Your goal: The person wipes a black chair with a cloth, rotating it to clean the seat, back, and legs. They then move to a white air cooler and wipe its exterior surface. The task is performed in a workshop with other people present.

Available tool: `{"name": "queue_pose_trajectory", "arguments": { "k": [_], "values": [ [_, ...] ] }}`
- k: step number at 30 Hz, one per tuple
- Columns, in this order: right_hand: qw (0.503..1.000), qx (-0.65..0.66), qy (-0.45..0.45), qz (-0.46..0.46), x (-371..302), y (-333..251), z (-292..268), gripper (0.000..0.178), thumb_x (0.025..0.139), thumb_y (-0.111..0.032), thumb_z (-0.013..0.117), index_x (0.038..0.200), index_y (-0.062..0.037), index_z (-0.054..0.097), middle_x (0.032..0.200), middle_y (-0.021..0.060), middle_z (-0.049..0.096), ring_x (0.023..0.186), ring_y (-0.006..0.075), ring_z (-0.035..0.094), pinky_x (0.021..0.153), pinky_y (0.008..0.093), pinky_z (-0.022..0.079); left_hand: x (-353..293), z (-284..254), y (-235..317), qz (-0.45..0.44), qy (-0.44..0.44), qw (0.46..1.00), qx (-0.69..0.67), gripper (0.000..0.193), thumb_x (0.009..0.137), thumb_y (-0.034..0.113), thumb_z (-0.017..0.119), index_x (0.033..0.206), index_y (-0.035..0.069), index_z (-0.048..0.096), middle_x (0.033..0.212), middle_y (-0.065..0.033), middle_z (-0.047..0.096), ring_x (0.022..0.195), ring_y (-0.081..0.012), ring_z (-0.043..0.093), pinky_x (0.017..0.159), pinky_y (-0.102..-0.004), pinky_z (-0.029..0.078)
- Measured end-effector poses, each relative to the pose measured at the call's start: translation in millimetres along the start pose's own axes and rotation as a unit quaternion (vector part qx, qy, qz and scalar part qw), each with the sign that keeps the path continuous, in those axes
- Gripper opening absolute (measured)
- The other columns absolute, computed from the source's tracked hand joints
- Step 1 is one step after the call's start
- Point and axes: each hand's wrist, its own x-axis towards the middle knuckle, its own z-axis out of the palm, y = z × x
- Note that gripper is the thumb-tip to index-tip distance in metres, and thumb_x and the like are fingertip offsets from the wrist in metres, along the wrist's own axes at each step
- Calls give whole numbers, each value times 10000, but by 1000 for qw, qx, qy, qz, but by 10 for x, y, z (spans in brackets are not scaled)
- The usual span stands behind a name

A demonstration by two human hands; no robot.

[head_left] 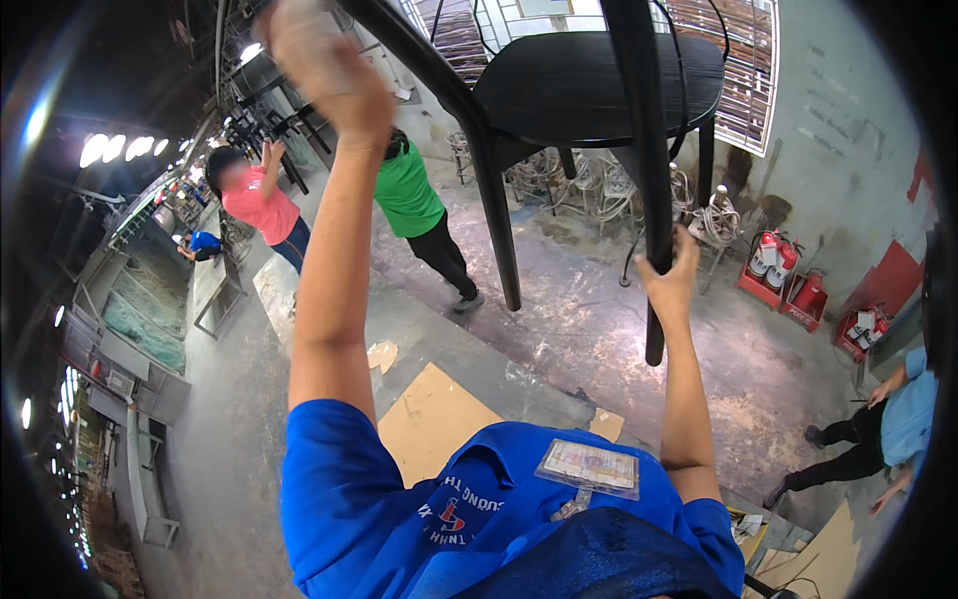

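Note:
A black wooden chair (599, 88) with a rounded seat is up in front of me, its legs pointing down toward me. My right hand (675, 278) grips the nearer right leg (651, 200) close to its lower end, thumb on one side and fingers on the other. Raised high at the upper left, my left hand (334, 85) is smeared by motion beside the top of the left leg (479, 150). Something pale seems to be at its fingers, too blurred to name. Whether it touches the chair I cannot tell.
Several red fire extinguishers (776, 258) stand by the right wall. A person in green (409, 195) and one in pink (264, 205) are beyond my left arm; another in light blue (906, 409) is at the right edge. Cardboard (429, 414) lies below. Benches (150, 479) line the left.

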Motion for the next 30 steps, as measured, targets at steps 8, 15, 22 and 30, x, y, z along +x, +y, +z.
{"name": "queue_pose_trajectory", "arguments": {
  "k": [8,15,22,30],
  "values": [
    [688,708,-141,-73,1268,-2240,227,647,855,-182,596,1360,93,301,1292,257,444,1265,345,396,1078,462,309,-1310,915,-160,-367,-7,872,-323,572,981,376,439,1399,27,261,1359,-121,388,1267,-237,344,1067,-331,236],
    [680,702,-200,62,1811,-3683,930,506,884,-195,555,1299,37,382,1342,210,409,1262,321,397,1070,435,325,-1509,1161,-268,-365,63,899,-233,657,940,379,519,1351,-69,268,1318,-246,413,1229,-340,417,1032,-392,299],
    [616,749,-150,190,1799,-3788,642,425,912,-244,507,1252,1,437,1398,172,363,1285,295,366,1069,446,345,-1673,1070,-627,-361,91,908,-193,604,926,434,525,1273,-30,353,1127,-180,541,1034,-293,547,922,-372,392],
    [696,712,-68,-61,1407,-3680,1006,467,912,-213,499,1303,9,374,1358,229,361,1271,333,359,1103,427,297,-1633,1045,-433,-390,96,897,-186,708,909,438,549,1339,-54,276,1245,-266,457,1156,-369,477,983,-404,356]
  ]
}}
